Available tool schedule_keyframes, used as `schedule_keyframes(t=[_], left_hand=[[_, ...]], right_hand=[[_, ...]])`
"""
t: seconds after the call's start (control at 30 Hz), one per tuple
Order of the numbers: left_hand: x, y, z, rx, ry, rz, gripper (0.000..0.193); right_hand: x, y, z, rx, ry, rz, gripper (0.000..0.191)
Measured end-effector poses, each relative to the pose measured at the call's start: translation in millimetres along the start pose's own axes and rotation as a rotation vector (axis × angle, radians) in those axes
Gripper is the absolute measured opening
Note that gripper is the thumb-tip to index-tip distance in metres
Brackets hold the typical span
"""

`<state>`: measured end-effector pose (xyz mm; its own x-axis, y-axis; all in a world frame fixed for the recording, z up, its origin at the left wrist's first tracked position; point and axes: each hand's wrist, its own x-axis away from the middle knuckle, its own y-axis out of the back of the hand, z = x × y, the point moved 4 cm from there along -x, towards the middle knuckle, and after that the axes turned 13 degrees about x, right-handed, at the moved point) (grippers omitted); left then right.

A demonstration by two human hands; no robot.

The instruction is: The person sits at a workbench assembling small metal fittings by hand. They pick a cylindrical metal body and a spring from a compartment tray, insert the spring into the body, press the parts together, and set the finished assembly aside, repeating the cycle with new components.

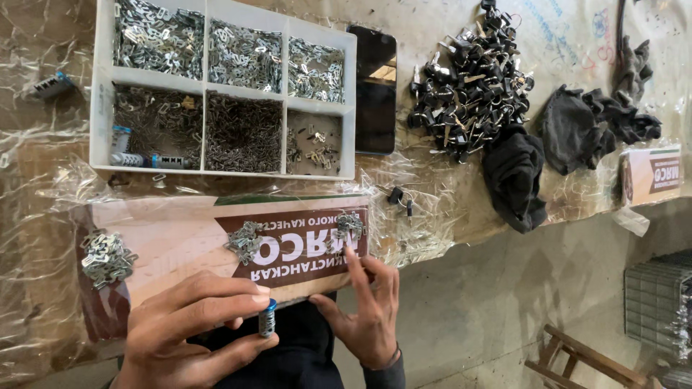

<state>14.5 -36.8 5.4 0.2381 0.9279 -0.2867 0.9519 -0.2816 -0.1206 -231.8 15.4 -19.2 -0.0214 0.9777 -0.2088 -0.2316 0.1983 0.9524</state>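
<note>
My left hand [189, 328] pinches a small metal lock cylinder [267, 318] with a blue end, held upright near the table's front edge. My right hand [369, 306] is just to its right, fingers apart and raised, index fingertip reaching toward a small pile of silver metal plates [347, 226] on a cardboard sheet [180, 248]. A second small pile of plates [246, 240] lies left of it, and a third pile [107, 257] sits at the sheet's left end.
A white compartment tray [101, 86] of small metal parts stands behind the sheet, with a dark phone [375, 86] beside it. Further right lie a heap of black keyed locks [472, 86], black cloths [515, 176], a small cardboard box [652, 175]. A wooden stool [584, 360] stands below.
</note>
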Motion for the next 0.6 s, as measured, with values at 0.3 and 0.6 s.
schedule_keyframes(t=[0.3,0.6], left_hand=[[2,0,0,0.031,0.026,-0.008,0.045],[3,-3,3,0.025,0.105,0.013,0.045]], right_hand=[[-2,1,3,0.035,0.016,-0.026,0.079],[19,-13,9,-0.065,0.140,-0.277,0.030]])
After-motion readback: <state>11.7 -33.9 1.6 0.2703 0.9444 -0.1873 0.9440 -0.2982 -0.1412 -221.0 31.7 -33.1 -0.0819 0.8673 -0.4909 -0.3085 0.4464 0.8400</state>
